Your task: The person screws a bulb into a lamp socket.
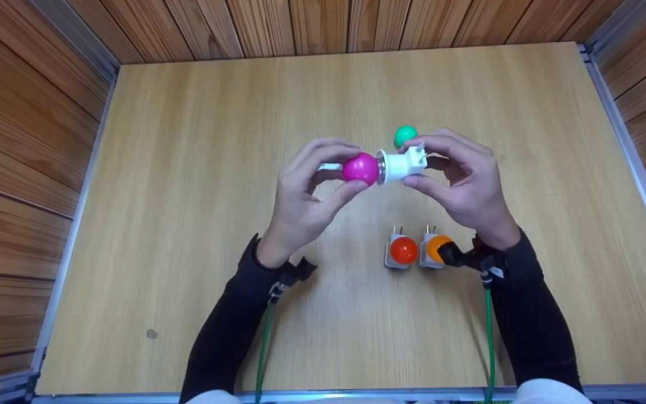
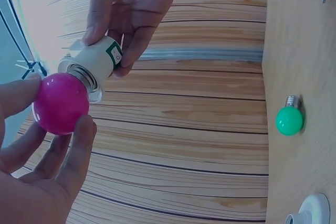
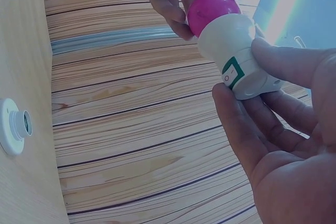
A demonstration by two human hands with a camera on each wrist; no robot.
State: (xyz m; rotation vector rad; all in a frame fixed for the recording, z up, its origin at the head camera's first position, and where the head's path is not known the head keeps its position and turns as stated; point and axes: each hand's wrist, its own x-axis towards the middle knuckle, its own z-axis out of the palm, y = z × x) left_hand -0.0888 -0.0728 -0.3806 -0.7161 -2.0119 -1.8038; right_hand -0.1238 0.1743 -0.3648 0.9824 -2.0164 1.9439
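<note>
My left hand (image 1: 307, 196) pinches a magenta light bulb (image 1: 360, 169) between thumb and fingers. Opposite it, my right hand (image 1: 463, 174) holds a white plug-in lamp socket (image 1: 398, 166) by its plug end, its prongs facing right. The bulb's metal screw base sits at the socket's mouth, with some thread showing in the left wrist view. A rocker switch with a green frame (image 3: 230, 72) is on the socket's side. Both things are held above the table, roughly in line with each other.
On the table (image 1: 188, 224), a green bulb (image 1: 405, 135) lies beyond my right hand. Nearer me stand two plug-in sockets with a red bulb (image 1: 404, 250) and an orange bulb (image 1: 437, 247). A round white socket base (image 3: 11, 129) shows too. Wood-panelled walls enclose the table; green cables trail from both wrists.
</note>
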